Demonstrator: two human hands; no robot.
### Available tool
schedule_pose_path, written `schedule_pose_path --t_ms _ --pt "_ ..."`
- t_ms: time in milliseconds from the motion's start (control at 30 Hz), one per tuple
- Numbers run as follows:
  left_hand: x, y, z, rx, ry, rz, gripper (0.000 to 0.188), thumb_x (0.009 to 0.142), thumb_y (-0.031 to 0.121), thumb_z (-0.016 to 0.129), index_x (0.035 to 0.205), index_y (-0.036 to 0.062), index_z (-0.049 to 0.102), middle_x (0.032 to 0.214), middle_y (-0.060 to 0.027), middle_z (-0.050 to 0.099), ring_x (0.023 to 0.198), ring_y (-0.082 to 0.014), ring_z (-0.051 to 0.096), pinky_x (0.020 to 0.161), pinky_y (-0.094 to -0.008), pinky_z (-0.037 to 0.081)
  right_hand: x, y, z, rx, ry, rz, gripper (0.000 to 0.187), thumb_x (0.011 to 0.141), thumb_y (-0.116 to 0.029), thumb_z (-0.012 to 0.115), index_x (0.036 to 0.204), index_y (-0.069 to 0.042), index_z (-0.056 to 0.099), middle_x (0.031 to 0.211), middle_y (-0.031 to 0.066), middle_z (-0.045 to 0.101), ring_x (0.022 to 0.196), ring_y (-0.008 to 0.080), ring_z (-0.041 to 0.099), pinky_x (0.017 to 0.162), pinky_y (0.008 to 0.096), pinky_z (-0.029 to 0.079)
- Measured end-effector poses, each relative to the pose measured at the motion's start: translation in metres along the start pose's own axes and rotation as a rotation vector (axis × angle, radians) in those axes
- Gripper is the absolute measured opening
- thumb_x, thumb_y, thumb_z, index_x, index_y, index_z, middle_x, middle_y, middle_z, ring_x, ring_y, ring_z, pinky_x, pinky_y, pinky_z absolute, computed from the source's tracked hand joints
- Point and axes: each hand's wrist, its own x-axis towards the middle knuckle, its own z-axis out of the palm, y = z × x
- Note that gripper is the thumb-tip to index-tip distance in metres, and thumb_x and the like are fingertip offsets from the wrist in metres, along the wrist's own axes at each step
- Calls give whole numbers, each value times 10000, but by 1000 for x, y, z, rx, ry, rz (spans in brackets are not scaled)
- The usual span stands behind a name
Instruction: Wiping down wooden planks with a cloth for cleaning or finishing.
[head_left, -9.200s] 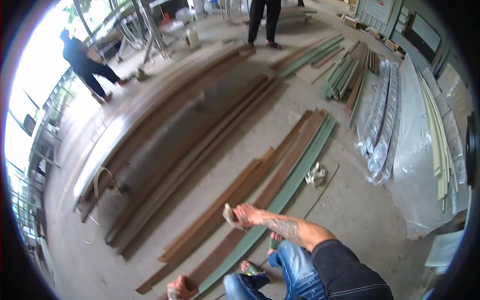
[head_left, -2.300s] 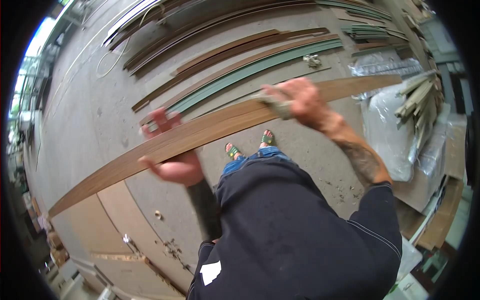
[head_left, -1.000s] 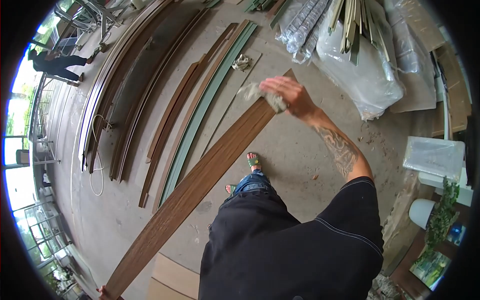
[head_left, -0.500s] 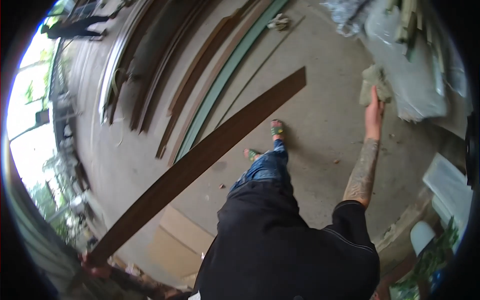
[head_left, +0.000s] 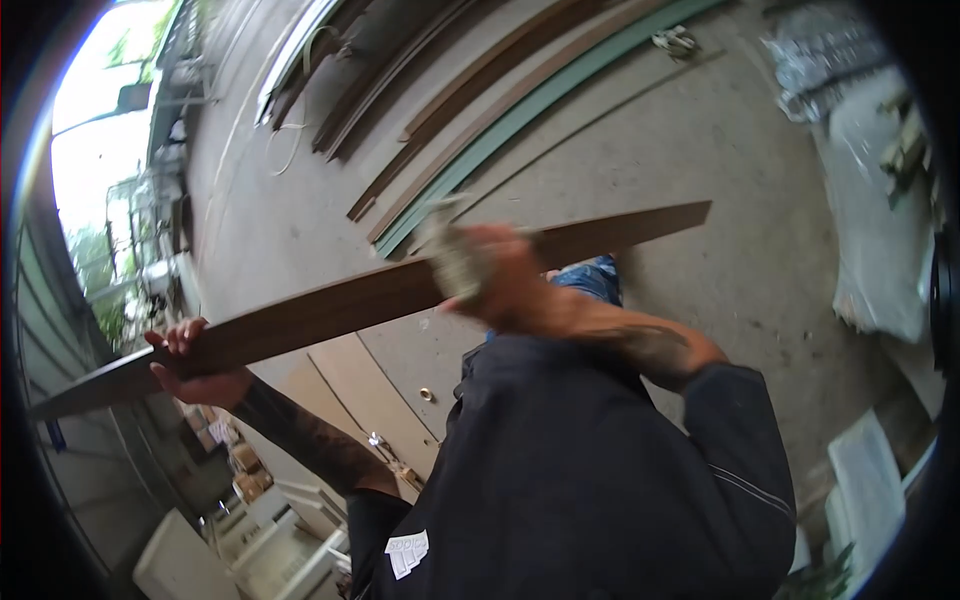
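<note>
A long dark-brown board (head_left: pixel 320 312) slants across in front of my body, rising from the lower left to the upper right. Its left part rests in my left hand (head_left: pixel 195 365), whose fingers wrap around the edges. My right hand (head_left: pixel 510 280) is over the middle of the board, closed on a crumpled grey-beige cloth (head_left: pixel 455 260). Both hand and cloth are smeared by motion, so whether the cloth touches the board I cannot tell.
Brown planks (head_left: pixel 500 65) and a green strip (head_left: pixel 540 97) lie on the floor beyond. Plastic-wrapped bundles (head_left: pixel 875 240) stand at the right. Flat tan panels (head_left: pixel 375 375) lie at lower left, with a tape roll (head_left: pixel 426 394) on them. A small rag (head_left: pixel 676 42) lies at the far side.
My right hand has swung left with the cloth, from far out at the right to over the board. The board has turned flatter, and its left end now reaches past my left hand.
</note>
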Motion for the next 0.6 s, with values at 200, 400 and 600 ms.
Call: schedule_pose_path --t_ms 200,400,600 --pt "9 -24 11 -138 -43 33 469 852 262 647 1205 -24 530 800 -46 496 754 -164 492 783 -361 439 43 -66 50 -163 -33 -129 701 756 -627 679 1148 -55 572 1149 140 505 997 298 530 852 472 421" --pt "86 59 -54 -119 -168 34 451 713 125 653 1093 -58 495 833 -64 475 833 -171 501 829 -329 424 -103 119 -90 -458 -56 79 408 882 -455 631 1114 -122 658 1103 78 654 1049 283 593 1007 445 360" --pt "142 169 -59 -418 -232 -462 479 653 37 681 1078 -43 475 892 -57 458 858 -155 490 817 -308 426 -280 230 -250 -445 425 748 433 995 -421 492 882 -10 566 861 130 619 790 279 570 708 420 455"
